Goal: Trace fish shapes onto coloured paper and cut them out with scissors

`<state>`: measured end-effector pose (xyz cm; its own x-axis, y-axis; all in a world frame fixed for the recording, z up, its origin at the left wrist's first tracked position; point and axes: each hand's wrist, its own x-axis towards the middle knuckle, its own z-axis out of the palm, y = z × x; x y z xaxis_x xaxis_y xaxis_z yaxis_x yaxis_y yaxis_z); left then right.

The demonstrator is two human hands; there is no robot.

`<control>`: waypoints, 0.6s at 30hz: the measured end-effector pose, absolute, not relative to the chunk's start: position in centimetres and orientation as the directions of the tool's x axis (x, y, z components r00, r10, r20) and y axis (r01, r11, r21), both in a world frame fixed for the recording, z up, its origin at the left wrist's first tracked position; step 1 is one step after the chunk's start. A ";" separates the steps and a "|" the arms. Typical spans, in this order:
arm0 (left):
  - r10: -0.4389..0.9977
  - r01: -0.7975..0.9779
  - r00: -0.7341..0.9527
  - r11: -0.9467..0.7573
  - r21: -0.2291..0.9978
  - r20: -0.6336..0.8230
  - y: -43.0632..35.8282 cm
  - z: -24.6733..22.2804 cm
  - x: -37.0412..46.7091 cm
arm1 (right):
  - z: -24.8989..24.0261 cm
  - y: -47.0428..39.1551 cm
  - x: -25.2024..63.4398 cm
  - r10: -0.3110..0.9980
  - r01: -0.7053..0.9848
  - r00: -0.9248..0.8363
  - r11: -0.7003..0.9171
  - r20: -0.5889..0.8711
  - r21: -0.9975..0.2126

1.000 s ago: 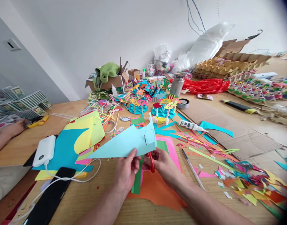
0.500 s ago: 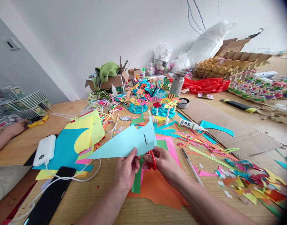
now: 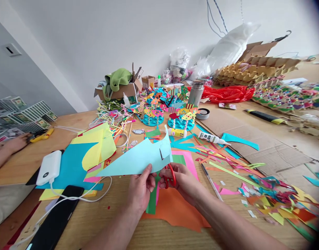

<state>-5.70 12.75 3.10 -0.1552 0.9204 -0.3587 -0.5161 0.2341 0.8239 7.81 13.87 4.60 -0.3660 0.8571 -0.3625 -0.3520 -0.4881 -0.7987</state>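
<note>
A light blue paper sheet (image 3: 134, 159) is held up above the table, pinched at its lower edge between the thumb and fingers of my left hand (image 3: 143, 185). My right hand (image 3: 178, 178) grips red-handled scissors (image 3: 173, 177) just right of it. The handles are spread, and a dark blade tip shows against the paper near its right end, where faint drawn lines run. Part of the blades is hidden by the sheet. Under my hands lie orange paper (image 3: 175, 208), green paper (image 3: 151, 205) and pink paper (image 3: 191, 166).
A power bank (image 3: 48, 167) with a white cable and a black phone (image 3: 57, 215) lie left. Paper scraps (image 3: 274, 201) and a pen (image 3: 211, 181) are right. Behind stand fish decorations (image 3: 181, 119), glue bottles (image 3: 212, 138) and a metal flask (image 3: 196, 93). Another person's hand (image 3: 18, 142) is far left.
The scissor handles have spread apart in my right hand, and more of the blade shows against the light blue paper. My left hand keeps its hold in nearly the same place.
</note>
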 end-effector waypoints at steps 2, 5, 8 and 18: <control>0.922 -0.526 -0.148 0.233 0.818 -0.358 12.7 3.2 -5.6 | 4.6 13.9 7.8 0.857 -0.352 -0.372 -0.486 -0.356 -0.800; 0.924 -0.529 -0.141 0.232 0.816 -0.354 12.6 3.0 -5.7 | 4.6 13.8 7.7 0.857 -0.362 -0.387 -0.480 -0.340 -0.799; 0.924 -0.518 -0.141 0.236 0.822 -0.355 12.7 2.7 -5.8 | 4.7 13.8 7.7 0.852 -0.367 -0.399 -0.486 -0.338 -0.793; 0.922 -0.538 -0.138 0.237 0.809 -0.361 12.7 3.0 -5.7 | 4.4 13.8 7.5 0.866 -0.342 -0.380 -0.459 -0.326 -0.820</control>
<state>-5.74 12.74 3.00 -0.1378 0.9221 -0.3615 -0.5383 0.2366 0.8089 7.53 13.77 4.35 -0.3797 0.8657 -0.3261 -0.3418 -0.4588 -0.8202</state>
